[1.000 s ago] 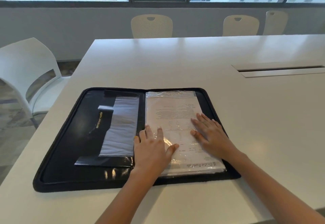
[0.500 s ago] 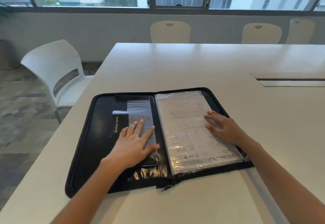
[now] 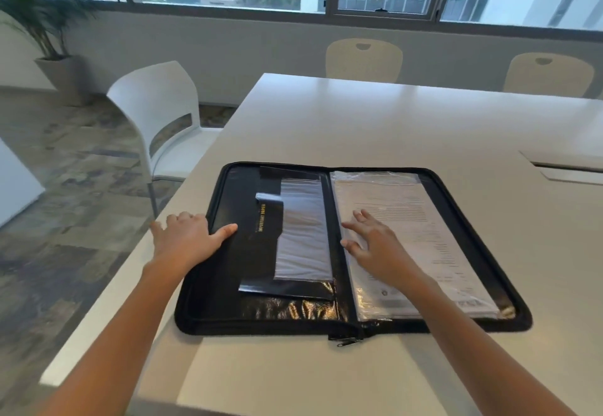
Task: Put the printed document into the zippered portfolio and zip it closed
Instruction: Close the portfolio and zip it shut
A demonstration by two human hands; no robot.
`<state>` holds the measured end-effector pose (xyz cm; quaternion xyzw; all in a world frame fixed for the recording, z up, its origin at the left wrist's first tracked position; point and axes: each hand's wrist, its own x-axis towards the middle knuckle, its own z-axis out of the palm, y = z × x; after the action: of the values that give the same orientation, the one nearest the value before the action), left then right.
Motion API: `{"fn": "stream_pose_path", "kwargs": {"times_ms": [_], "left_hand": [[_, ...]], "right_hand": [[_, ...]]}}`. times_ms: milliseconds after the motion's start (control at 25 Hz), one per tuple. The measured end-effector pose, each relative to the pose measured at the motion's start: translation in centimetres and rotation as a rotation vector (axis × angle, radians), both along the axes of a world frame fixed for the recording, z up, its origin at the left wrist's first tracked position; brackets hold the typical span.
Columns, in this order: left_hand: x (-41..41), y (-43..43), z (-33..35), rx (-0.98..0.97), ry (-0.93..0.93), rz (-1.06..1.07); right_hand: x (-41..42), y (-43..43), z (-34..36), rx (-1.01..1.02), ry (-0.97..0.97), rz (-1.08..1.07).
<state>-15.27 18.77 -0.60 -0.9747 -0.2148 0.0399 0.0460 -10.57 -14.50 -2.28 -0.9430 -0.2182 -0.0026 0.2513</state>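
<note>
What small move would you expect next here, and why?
Probably fold the open portfolio shut from the left: the document already lies on its right half, the left hand grips its left edge, and the right hand rests on the page.

The left hand takes hold of the zippered portfolio at its left edge. Its fingers curl over the outside of the rim, and the thumb lies straight on the inner face. The right hand rests palm down on the portfolio's right half, just beside the spine, with its fingers spread and straight. Both forearms are bare and reach forward, one towards each half of the portfolio.
</note>
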Motion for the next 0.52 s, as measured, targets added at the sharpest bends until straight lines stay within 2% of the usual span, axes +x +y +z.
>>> {"fn": "stream_pose_path", "kwargs": {"times_ms": [160,240,280,400,440,520], "left_hand": [[0.1,-0.4,1.2,-0.133,-0.114,0.017],[-0.1,-0.4,2.4,-0.292,-0.217,0.016],[-0.2,-0.4,3.2,-0.435,-0.279,-0.003],[-0.6,-1.3,6.3,-1.057,-0.44,-0.058],[-0.6,-1.8,7.4,-1.202,-0.464,-0.07],[-0.7,-3.2,9.7,-1.318,-0.453,-0.136]], "right_hand": [[-0.8,2.4,-0.2,-0.009,0.0,0.021],[-1.0,2.7,0.0,0.015,0.007,0.02],[-1.1,2.8,0.2,0.034,0.013,0.023],[-1.5,3.1,1.1,0.092,0.027,0.033],[-1.6,3.2,1.4,0.104,0.023,0.039],[-2.0,3.2,2.3,0.115,0.0,0.048]]}}
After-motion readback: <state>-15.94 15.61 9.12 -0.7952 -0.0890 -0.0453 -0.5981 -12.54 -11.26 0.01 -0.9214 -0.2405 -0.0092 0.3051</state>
